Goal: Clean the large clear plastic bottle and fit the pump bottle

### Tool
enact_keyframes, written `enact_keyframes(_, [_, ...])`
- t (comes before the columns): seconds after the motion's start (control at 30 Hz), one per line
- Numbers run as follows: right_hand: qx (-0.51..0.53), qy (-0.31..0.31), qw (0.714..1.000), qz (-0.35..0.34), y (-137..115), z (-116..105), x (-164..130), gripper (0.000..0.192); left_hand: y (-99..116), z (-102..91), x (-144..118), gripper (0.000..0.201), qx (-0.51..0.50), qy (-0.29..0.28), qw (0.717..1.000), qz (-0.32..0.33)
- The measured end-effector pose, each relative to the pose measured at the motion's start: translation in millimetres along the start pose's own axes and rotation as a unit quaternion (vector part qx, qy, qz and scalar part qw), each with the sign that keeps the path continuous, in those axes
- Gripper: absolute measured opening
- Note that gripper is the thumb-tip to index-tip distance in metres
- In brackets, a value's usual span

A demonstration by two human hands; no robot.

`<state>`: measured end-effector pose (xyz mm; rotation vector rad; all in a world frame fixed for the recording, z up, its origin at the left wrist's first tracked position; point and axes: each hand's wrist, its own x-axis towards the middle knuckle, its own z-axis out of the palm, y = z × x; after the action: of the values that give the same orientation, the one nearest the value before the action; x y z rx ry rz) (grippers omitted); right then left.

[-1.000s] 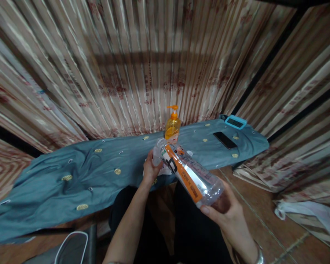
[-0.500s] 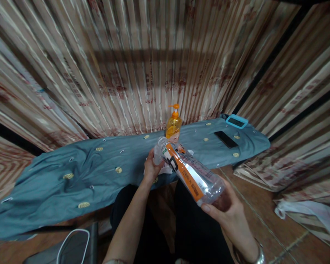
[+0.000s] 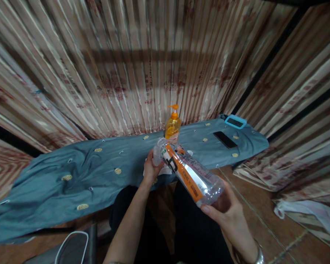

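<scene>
A clear plastic bottle (image 3: 191, 172) with an orange and white label lies tilted in the air, its mouth lower-wrapped end pointing up and left. My right hand (image 3: 228, 212) is closed around its base. My left hand (image 3: 152, 167) is closed on a small translucent container (image 3: 157, 154), held against the bottle's mouth; its exact kind is hard to make out. Under my left hand, a white paper-like piece (image 3: 166, 169) shows in part. Just behind stands an amber pump bottle (image 3: 172, 128) with an orange pump head. A small white round piece (image 3: 190, 152) lies beside the bottle.
A blue-green patterned cloth (image 3: 104, 190) covers the long narrow surface. On its right lie a dark phone (image 3: 224, 139) and a blue-framed device (image 3: 235, 121). Striped curtains (image 3: 121, 73) hang close behind and on both sides. A grey seat-like object (image 3: 74, 249) stands lower left.
The view has shifted very slightly. Both hands keep the same hold, and the bottle stays at nearly the same tilt against the small container.
</scene>
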<state>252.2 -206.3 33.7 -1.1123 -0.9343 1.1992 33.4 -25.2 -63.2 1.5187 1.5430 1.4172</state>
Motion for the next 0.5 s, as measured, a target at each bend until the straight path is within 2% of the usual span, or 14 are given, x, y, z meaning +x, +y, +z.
enact_keyframes(0.3, [0.027, -0.008, 1.000, -0.007, 4.7, -1.4, -0.2, 0.076, 5.3, -2.3, -1.2, 0.070, 0.006, -0.014, 1.000, -0.001])
enact_keyframes(0.5, [0.030, -0.003, 1.000, -0.005, 5.1, 1.9, 0.0, 0.075, -1.5, -1.4, 0.2, 0.069, 0.005, -0.010, 1.000, -0.008])
